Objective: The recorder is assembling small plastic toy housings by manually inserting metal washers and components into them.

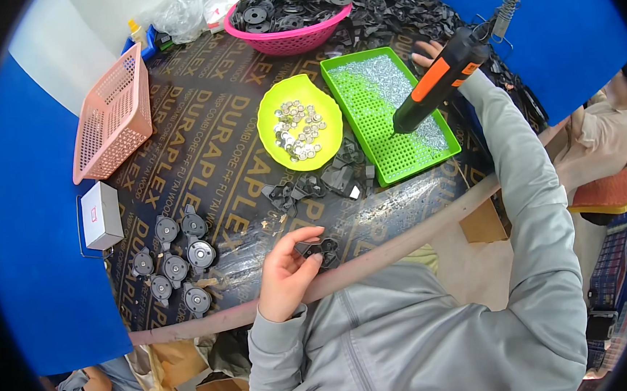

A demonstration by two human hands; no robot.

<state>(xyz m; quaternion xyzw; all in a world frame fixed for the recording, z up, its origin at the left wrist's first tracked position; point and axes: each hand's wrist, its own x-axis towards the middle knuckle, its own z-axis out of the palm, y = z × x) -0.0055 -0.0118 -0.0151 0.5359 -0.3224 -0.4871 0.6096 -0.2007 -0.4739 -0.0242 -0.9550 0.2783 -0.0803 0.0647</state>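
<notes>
Fingers of the left hand are closed around a black moulded part, with the thumb on the near side and the index finger on the far side. The part sits at the near edge of the table, directly in front of the body. The right hand reaches to the far right, partly hidden behind the hanging driver; whether its fingers grasp anything cannot be told.

Recommended handling, as judged from the layout:

1. Keep the left grip at the rim of the part, leaving its recesses uncovered.
2. Hold the part level and steady it against the table.
3. Guide the right hand back clear of the driver tip, which points down over the green tray.
4. Avoid knocking the tray; its small silver pieces could scatter.
5. Keep the sleeve clear of the yellow bowl and its round metal pieces.
</notes>
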